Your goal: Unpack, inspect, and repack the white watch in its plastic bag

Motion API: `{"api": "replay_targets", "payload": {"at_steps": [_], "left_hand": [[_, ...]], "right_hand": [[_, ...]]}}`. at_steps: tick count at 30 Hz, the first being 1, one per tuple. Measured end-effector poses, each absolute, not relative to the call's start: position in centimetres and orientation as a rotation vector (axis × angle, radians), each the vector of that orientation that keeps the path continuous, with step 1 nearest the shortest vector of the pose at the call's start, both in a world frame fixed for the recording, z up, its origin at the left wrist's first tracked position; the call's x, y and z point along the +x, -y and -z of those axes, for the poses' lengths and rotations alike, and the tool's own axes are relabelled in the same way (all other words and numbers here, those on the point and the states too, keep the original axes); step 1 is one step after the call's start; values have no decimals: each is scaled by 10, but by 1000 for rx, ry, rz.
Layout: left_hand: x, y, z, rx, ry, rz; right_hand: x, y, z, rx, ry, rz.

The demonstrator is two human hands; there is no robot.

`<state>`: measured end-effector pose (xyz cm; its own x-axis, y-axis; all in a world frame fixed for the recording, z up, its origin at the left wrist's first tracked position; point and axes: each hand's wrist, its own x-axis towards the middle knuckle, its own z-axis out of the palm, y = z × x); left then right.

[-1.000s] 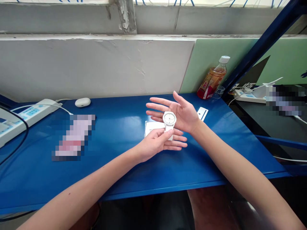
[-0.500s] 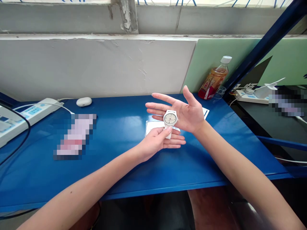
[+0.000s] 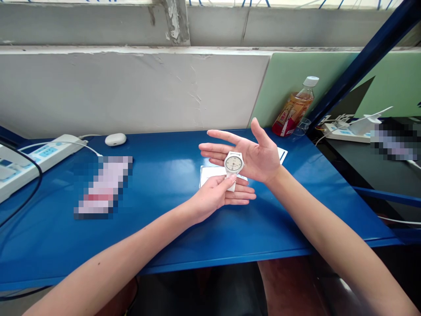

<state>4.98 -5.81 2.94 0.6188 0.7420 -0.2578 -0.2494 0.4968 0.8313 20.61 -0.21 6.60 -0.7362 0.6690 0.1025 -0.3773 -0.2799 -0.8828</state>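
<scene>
A white wristwatch (image 3: 233,163) with a pale round dial is held upright above the blue table (image 3: 158,206). My left hand (image 3: 215,196) pinches its lower strap between thumb and fingers. My right hand (image 3: 251,153) is open behind the watch, palm up and fingers spread toward the left, with the watch face resting against the palm. A white card (image 3: 208,174) lies flat on the table just under both hands.
A white earbud case (image 3: 115,139) and a white power strip (image 3: 31,159) sit at the back left. A blurred flat object (image 3: 103,186) lies left of centre. A bottle of amber drink (image 3: 294,109) stands at the back right, near a second power strip (image 3: 345,131).
My right hand has tilted a little more palm-up and shifted slightly right. The watch and my left hand have barely moved.
</scene>
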Motion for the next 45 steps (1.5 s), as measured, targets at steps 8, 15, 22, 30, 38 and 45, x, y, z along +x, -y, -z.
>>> {"api": "replay_targets", "payload": {"at_steps": [8, 15, 22, 30, 38, 45], "left_hand": [[53, 62, -25, 1032, -722, -731], [39, 59, -30, 1733, -1050, -1070], [24, 42, -24, 2340, -1305, -1165], [31, 43, -11, 2644, -1284, -1032], [24, 36, -16, 2626, -1106, -925], [3, 26, -9, 2603, -1006, -527]], "right_hand": [[201, 6, -71, -625, 1404, -1876], [207, 5, -74, -676, 1484, -1334], [234, 20, -44, -938, 1658, -632], [232, 36, -29, -1037, 1825, -625], [242, 25, -29, -1053, 1644, -798], [260, 8, -23, -1193, 1674, -686]]}}
